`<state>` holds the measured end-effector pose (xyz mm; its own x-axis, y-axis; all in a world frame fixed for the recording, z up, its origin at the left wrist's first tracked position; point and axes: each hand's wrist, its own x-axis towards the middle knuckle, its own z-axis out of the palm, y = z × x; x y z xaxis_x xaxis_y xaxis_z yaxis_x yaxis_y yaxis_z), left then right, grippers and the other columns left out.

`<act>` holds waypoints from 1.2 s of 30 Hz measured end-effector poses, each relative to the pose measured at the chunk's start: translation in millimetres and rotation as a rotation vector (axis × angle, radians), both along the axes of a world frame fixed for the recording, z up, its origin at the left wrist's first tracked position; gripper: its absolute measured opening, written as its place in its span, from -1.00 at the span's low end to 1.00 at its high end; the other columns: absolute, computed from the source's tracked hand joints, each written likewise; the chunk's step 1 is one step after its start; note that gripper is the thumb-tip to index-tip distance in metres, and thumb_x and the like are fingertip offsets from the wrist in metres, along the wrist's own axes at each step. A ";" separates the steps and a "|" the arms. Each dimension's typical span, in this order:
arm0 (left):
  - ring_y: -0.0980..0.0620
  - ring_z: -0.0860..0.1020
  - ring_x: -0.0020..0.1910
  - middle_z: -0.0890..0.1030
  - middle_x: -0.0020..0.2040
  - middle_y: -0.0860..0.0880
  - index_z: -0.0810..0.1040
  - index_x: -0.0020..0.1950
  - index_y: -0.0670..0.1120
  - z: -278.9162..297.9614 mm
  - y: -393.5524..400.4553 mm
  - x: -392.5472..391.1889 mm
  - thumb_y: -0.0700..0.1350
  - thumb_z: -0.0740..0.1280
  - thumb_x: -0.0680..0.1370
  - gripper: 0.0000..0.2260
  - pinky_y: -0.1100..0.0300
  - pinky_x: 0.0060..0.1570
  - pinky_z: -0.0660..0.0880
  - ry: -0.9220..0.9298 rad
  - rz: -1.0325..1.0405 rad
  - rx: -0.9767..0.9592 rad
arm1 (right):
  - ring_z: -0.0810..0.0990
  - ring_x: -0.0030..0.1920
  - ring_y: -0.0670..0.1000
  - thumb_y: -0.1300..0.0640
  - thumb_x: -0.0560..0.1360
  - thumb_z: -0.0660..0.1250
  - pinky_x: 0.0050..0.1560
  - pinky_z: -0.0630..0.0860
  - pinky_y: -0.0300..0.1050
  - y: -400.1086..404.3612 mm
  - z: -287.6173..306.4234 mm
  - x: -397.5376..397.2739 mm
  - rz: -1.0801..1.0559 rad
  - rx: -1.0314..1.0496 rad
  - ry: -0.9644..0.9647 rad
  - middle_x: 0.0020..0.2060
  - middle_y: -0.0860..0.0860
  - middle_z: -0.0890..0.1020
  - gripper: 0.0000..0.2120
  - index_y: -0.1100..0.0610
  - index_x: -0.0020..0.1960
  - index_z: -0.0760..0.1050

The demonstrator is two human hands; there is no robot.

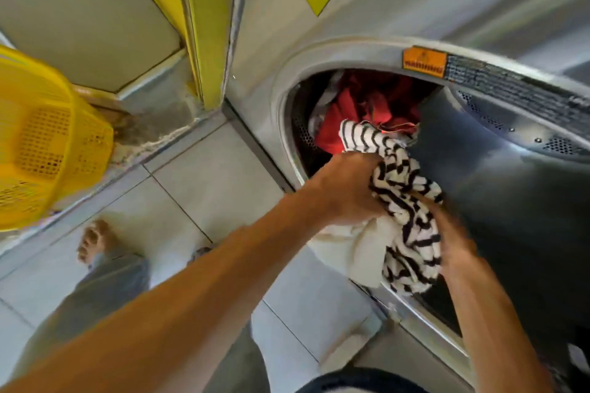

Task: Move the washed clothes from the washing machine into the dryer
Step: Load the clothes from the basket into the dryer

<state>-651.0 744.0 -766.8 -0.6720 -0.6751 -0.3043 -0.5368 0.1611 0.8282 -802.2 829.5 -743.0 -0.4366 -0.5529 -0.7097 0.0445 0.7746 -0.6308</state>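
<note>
Yellow basket (48, 137) far left; open door (510, 201) beside drum opening.

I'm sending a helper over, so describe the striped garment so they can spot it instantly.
Find the round machine opening on the right. At its mouth, both hands, left hand and right hand, grip the striped garment. Its black and white stripes set it apart from the red clothes behind and the plain cream cloth beneath.

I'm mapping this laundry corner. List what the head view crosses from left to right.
Yellow basket → bare foot → left hand → striped cloth → right hand → machine door.
</note>
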 end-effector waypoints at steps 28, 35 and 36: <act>-0.06 0.47 0.34 0.54 0.33 -0.08 0.51 0.35 -0.06 -45.4 11.8 53.9 -0.19 0.29 0.47 -0.57 0.08 0.28 0.44 -0.293 0.116 0.013 | 0.60 0.09 -0.08 0.11 0.50 0.36 0.23 0.50 -0.09 2.0 -97.7 20.5 0.439 0.028 0.350 0.15 -0.09 0.63 -0.68 -0.03 0.25 0.57; -0.02 0.40 0.41 0.49 0.40 -0.02 0.49 0.37 -0.01 18.2 33.2 109.3 -0.18 0.26 0.53 -0.60 0.13 0.34 0.33 -0.323 -0.015 0.003 | 0.62 -0.06 -0.17 0.13 0.48 0.34 0.04 0.56 -0.19 40.2 -27.3 110.6 0.205 -0.098 0.244 0.11 -0.07 0.67 -0.70 -0.02 0.21 0.60; -0.02 0.39 0.42 0.47 0.42 -0.02 0.48 0.39 -0.02 30.5 36.5 120.7 -0.18 0.26 0.53 -0.59 0.13 0.36 0.31 -0.337 -0.038 0.000 | 0.60 -0.05 -0.20 0.13 0.49 0.35 0.03 0.54 -0.24 48.7 -13.7 122.7 0.161 -0.111 0.237 0.11 -0.10 0.65 -0.70 -0.03 0.22 0.60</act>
